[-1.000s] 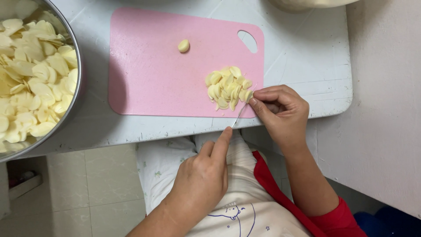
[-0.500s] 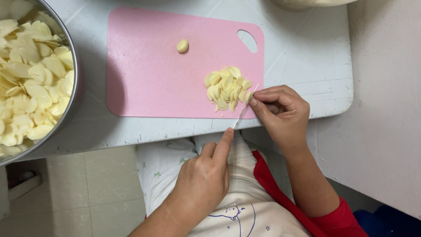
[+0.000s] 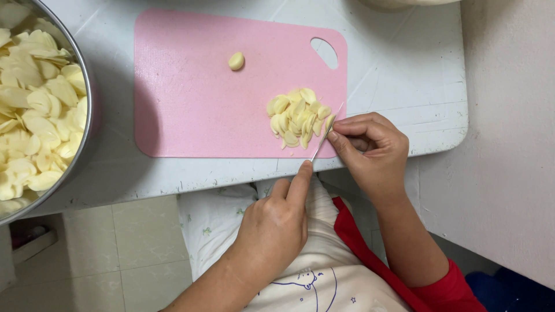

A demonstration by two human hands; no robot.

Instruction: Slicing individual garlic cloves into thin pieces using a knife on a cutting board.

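Observation:
A pink cutting board lies on a white table. On its right part sits a pile of thin garlic slices; one whole peeled clove lies near the top middle. My right hand holds a thin knife, its blade edge-on beside the pile. My left hand hovers below the table edge, forefinger stretched up to the knife's lower end, holding nothing that shows.
A large steel bowl full of garlic slices stands at the left. The white table ends just below the board. Tiled floor lies lower left, a pale wall to the right. Another vessel's rim shows at the top.
My left forefinger has reached slightly upward to the knife's lower end. The right hand, knife and garlic pile stay in place.

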